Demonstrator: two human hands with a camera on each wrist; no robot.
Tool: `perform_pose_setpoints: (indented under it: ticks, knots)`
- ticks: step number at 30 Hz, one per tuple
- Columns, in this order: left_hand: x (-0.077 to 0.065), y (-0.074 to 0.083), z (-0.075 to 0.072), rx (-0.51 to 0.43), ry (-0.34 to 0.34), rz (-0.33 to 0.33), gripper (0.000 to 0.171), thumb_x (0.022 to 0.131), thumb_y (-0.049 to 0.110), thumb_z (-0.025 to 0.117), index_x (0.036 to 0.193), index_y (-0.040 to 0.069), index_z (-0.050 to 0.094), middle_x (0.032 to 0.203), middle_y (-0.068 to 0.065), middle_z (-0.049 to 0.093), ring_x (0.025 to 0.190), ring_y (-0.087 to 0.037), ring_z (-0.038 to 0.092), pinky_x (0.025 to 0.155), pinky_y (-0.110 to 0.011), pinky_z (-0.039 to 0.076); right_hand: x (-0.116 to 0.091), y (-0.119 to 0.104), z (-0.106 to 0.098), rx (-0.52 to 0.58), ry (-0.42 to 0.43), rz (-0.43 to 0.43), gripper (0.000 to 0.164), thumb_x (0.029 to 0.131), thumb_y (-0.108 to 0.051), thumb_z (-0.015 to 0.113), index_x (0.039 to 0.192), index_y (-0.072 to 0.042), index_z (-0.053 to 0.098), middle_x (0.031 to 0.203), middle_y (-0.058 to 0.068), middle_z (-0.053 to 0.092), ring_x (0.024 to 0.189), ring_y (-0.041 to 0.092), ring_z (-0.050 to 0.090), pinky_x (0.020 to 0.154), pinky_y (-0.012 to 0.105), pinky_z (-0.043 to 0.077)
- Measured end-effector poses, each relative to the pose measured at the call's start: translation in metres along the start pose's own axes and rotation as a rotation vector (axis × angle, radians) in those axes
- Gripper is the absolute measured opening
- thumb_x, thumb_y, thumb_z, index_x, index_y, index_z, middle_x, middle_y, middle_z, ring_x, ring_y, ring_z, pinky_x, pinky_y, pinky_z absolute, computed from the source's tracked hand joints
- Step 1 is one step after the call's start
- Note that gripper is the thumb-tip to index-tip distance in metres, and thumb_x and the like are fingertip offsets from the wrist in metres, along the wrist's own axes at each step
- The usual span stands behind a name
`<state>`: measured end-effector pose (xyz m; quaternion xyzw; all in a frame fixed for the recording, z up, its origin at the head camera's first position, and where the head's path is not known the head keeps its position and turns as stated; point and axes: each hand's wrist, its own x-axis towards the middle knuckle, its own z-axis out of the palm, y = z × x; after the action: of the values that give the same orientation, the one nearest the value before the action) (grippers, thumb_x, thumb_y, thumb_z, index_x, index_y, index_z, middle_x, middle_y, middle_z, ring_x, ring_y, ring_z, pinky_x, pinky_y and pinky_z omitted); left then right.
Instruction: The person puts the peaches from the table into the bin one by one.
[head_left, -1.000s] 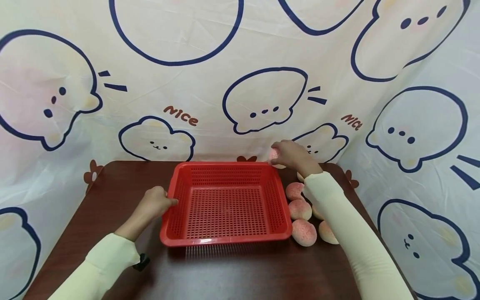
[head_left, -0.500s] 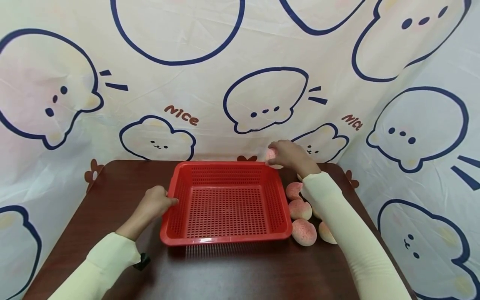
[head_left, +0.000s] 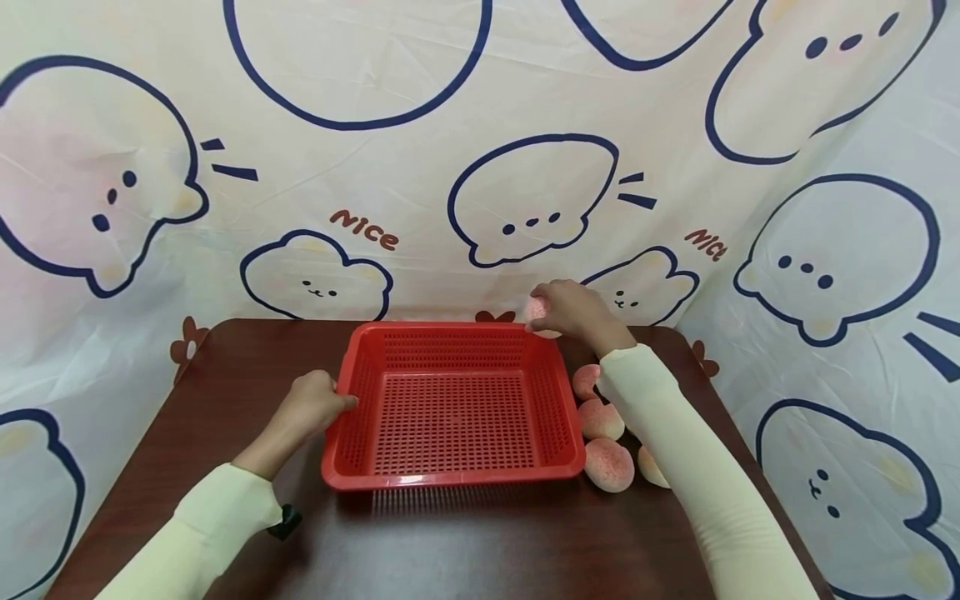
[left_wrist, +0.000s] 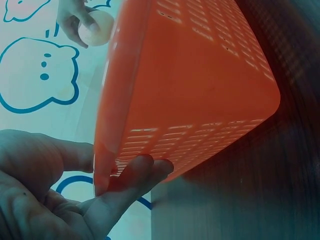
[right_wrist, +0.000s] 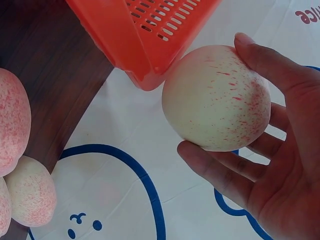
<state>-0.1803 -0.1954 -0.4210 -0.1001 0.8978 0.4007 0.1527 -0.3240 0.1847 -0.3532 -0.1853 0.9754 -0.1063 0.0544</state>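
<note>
A red plastic basket (head_left: 453,482) with perforated walls and floor stands on the table, nothing inside it. My left hand (head_left: 315,404) grips its left rim, thumb over the edge and fingers against the outer wall, as the left wrist view shows. A pale peach (right_wrist: 215,100) speckled with pink is held between the thumb and fingers of my right hand (head_left: 576,312). That peach is above the basket's far right corner, near the rim. Several more peaches (head_left: 609,465) lie on the table along the basket's right side, partly hidden by my right sleeve.
The dark brown wooden table (head_left: 450,550) reaches back to a cloth backdrop (head_left: 420,183) printed with cartoon outlines. More of this cloth hangs at the left and right. A small black object (head_left: 285,522) shows beneath my left cuff.
My right hand has shifted slightly left with the peach, toward the basket's far right corner. The left hand and the basket stay where they were.
</note>
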Motion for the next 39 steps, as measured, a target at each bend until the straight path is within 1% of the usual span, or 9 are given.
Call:
perform_pose_setpoints:
  ticks: [4,9,15,23,32,39]
  knots:
    - [-0.001,0.0,0.0,0.013,0.006,-0.002,0.026,0.095,0.006,0.065,0.108,-0.016,0.063,0.084,-0.022,0.073,0.064,-0.022,0.073,0.062,-0.036,0.064,0.001,-0.002,0.001,0.002,0.014,-0.005,0.062,0.086,-0.04,0.079,0.139,-0.012,0.062,0.128,0.01,0.07,0.109,0.028,0.066,0.099,0.049,0.057]
    - [-0.001,0.0,-0.001,0.021,0.008,0.003,0.025,0.095,0.006,0.065,0.106,-0.016,0.064,0.083,-0.021,0.073,0.063,-0.02,0.072,0.061,-0.034,0.063,0.002,-0.004,0.003,0.005,0.032,-0.002,0.063,0.084,-0.04,0.081,0.137,-0.01,0.063,0.123,0.009,0.07,0.105,0.027,0.065,0.097,0.048,0.058]
    - [0.0,0.001,-0.002,0.01,0.003,0.004,0.025,0.095,0.006,0.065,0.107,-0.016,0.063,0.083,-0.021,0.073,0.063,-0.021,0.073,0.063,-0.036,0.064,0.001,-0.005,0.003,0.019,0.041,-0.009,0.061,0.086,-0.038,0.08,0.137,-0.01,0.063,0.125,0.01,0.07,0.107,0.027,0.066,0.098,0.049,0.058]
    - [0.0,-0.001,0.0,-0.012,-0.008,-0.007,0.027,0.095,0.006,0.066,0.11,-0.016,0.063,0.085,-0.022,0.073,0.065,-0.023,0.074,0.065,-0.039,0.065,0.001,-0.009,0.005,0.028,0.054,-0.021,0.062,0.085,-0.041,0.08,0.137,-0.011,0.064,0.128,0.009,0.069,0.112,0.028,0.066,0.101,0.05,0.056]
    - [-0.001,-0.001,-0.001,0.001,-0.002,0.005,0.026,0.095,0.006,0.065,0.109,-0.016,0.062,0.085,-0.022,0.073,0.064,-0.022,0.074,0.064,-0.038,0.065,0.002,-0.015,0.006,0.049,0.037,-0.036,0.063,0.085,-0.041,0.081,0.137,-0.009,0.063,0.131,0.011,0.068,0.118,0.03,0.065,0.104,0.053,0.054]
    - [0.0,0.0,-0.001,-0.003,-0.004,0.001,0.025,0.096,0.006,0.064,0.108,-0.016,0.062,0.084,-0.022,0.073,0.065,-0.022,0.074,0.063,-0.037,0.064,0.005,-0.016,0.009,0.048,0.011,-0.023,0.065,0.085,-0.044,0.081,0.138,-0.01,0.063,0.133,0.011,0.067,0.119,0.029,0.064,0.105,0.052,0.054]
